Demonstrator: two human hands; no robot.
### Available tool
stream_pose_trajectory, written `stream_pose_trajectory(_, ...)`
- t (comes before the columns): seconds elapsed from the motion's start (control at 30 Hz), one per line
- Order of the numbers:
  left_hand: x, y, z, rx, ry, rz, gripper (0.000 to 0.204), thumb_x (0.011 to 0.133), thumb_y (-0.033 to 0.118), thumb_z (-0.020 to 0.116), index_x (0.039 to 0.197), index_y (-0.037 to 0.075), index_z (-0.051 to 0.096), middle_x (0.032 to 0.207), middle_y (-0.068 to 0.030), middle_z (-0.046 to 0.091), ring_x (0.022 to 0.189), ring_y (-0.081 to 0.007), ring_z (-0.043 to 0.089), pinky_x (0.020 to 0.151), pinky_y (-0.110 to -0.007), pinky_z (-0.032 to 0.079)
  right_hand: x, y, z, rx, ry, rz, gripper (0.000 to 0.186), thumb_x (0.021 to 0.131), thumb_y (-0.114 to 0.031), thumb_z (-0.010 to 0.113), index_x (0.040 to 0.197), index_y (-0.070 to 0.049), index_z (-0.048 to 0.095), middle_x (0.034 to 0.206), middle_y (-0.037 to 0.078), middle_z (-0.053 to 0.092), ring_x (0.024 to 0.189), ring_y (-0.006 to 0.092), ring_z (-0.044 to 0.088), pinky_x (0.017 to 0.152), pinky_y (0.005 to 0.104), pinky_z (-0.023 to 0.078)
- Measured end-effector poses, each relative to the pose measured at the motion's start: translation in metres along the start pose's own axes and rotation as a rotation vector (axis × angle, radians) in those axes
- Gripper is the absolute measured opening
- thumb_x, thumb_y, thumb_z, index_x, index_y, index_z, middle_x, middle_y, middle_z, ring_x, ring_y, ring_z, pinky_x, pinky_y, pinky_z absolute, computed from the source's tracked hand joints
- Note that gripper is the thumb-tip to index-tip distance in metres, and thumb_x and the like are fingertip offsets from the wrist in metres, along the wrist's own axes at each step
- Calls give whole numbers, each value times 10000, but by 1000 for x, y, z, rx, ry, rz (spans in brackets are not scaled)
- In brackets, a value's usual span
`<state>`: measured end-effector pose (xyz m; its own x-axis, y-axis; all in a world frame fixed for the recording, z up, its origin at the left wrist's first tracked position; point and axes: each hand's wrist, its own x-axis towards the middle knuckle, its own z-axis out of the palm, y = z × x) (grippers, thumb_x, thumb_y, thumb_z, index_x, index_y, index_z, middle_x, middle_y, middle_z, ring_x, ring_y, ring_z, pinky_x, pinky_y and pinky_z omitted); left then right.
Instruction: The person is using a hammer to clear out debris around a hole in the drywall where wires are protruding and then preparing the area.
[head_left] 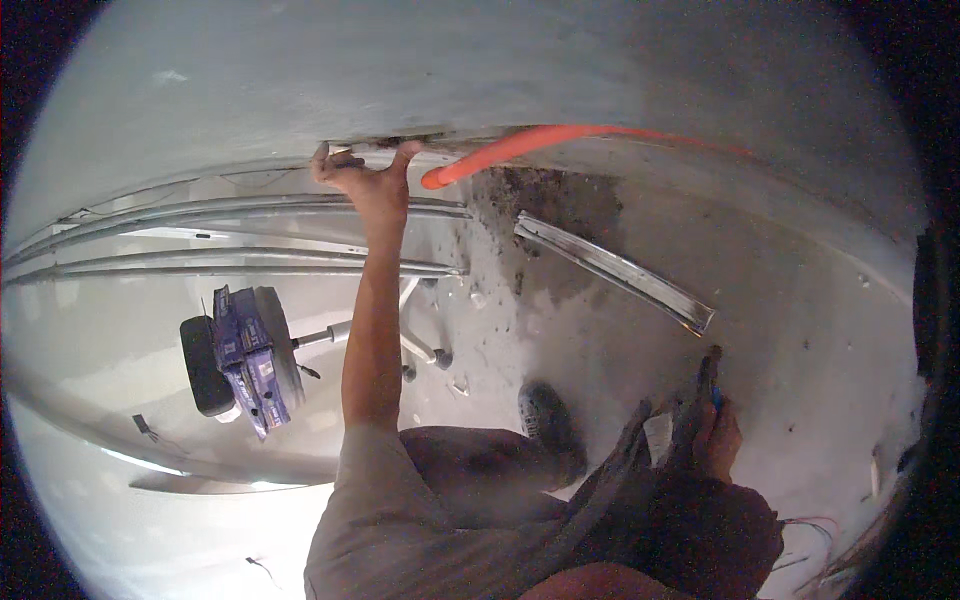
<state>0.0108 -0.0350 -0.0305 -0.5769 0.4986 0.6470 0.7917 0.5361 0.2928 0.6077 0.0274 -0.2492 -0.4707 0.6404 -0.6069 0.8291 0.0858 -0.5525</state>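
Note:
My left hand [375, 190] is raised on an outstretched arm, at the seam along the wall's edge. Its thumb and fingers are spread wide apart, and a small pale bit [340, 150] shows by the fingertips. Just right of the thumb ends an orange tube [510, 148], which runs along the wall. Low at the right, my right hand [724, 442] is closed around a slim dark tool [710, 372] with a blue part. Shadow and clothing partly hide this hand, and the tool's kind does not show.
A metal channel [615, 272] lies slantwise on the stained floor [780, 280]. Long metal profiles [250, 258] stretch across the left. Below them, purple packages [250, 355] rest on a wheeled chair [340, 330]. My shoe [545, 412] stands near the middle. Loose wires [815, 530] lie lower right.

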Motion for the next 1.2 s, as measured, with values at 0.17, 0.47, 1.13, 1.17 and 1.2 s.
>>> stream_pose_trajectory(0.17, -5, 3, -5, 11, 33, 20, 1141, 670, 300, 988, 1422, -7, 187, 1350, -185, 253, 1158, -308, 375, 1008, -444, 392, -14, -53, -36, 228, 37, -9, 300, 1047, -297, 505, 1199, -50, 583, 1003, 255, 686, 931, 491, 654, 775, 519, 514)
stream_pose_trajectory(0.47, -51, 24, -90, -233, -318, -81, 502, 814, 238, 871, 1180, -10, 634, 1113, -141, 652, 973, -267, 628, 895, -404, 508, -1, -9, -8, 15, 98, -175, 325, 1007, -249, 577, 1254, -41, 608, 1046, 252, 692, 979, 475, 659, 801, 517, 514)
stream_pose_trajectory(1.13, -350, 18, -143, -643, -897, -691, 599, 869, 271, 832, 1394, 108, 595, 1244, -129, 678, 1090, -264, 661, 992, -404, 519, 78, -19, -76, -406, 293, -530, 370, 978, -56, 537, 1341, 16, 530, 1155, 252, 578, 1057, 450, 571, 895, 516, 483)
stream_pose_trajectory(1.17, -355, 18, -144, -656, -894, -694, 599, 869, 271, 832, 1394, 108, 595, 1244, -129, 678, 1090, -264, 661, 992, -404, 519, 79, -18, -78, -448, 279, -507, 385, 959, -46, 557, 1340, 4, 535, 1166, 248, 576, 1079, 442, 567, 902, 514, 483)
stream_pose_trajectory(1.2, -358, 19, -146, -656, -884, -754, 603, 855, 262, 838, 1385, 94, 604, 1252, -134, 675, 1088, -253, 654, 987, -395, 511, 79, -16, -80, -489, 265, -483, 402, 940, -35, 577, 1340, -7, 541, 1176, 244, 574, 1101, 435, 563, 908, 512, 483)
